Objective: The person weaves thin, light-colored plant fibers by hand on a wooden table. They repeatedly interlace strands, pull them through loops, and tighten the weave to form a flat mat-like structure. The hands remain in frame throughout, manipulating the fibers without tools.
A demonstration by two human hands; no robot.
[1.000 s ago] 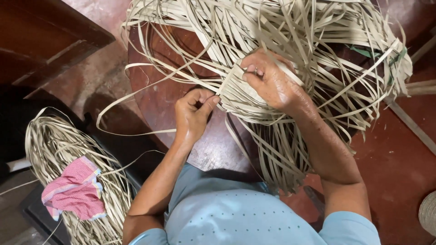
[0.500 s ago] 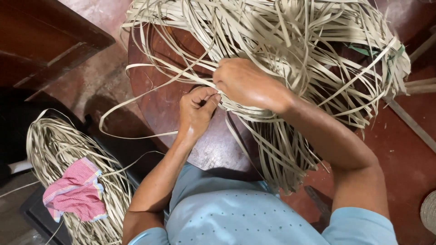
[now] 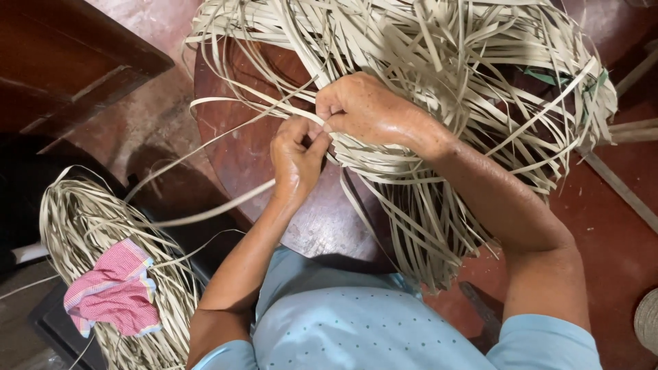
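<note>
Nearest, the left hand (image 3: 296, 154) pinches one pale strip (image 3: 226, 205) whose long axis trails down-left. Just beyond, touching it, the right hand (image 3: 367, 109) closes on strands of the large strip bundle (image 3: 445, 75) on the round tabletop (image 3: 240, 151). Fingertips are hidden among strands.

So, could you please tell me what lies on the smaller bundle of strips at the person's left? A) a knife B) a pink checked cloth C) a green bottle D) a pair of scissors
B: a crumpled pink checked cloth rests on the smaller bundle of pale strips.
</note>
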